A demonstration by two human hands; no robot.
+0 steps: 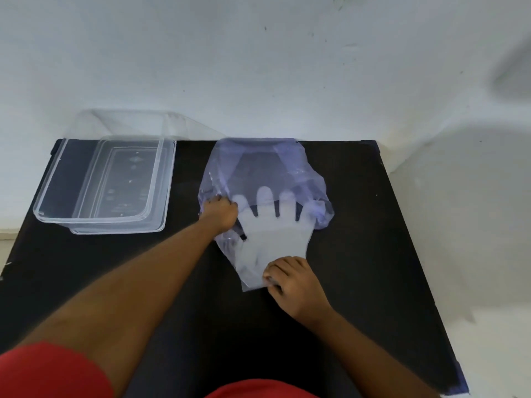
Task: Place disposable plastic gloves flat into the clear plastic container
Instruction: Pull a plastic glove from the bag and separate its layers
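Head view shows a disposable glove [271, 242] lying flat near the middle of the black desk [373, 225], its long axis running from the near edge toward the far edge, fingers pointing away from the person and half inside the mouth of a bluish plastic bag [258, 165]. The right hand [293, 278] pinches the glove's cuff at its near end, fingers closed on the film. The left hand [221, 211] is clenched on the bag's mouth just left of the glove's thumb. The clear plastic container [57, 196] sits open at the desk's far left corner, well apart from the glove and nearer the left hand, apparently empty. The glove is milky, translucent, thin and smooth, with no obvious folds; it will probably sag and cling once lifted.
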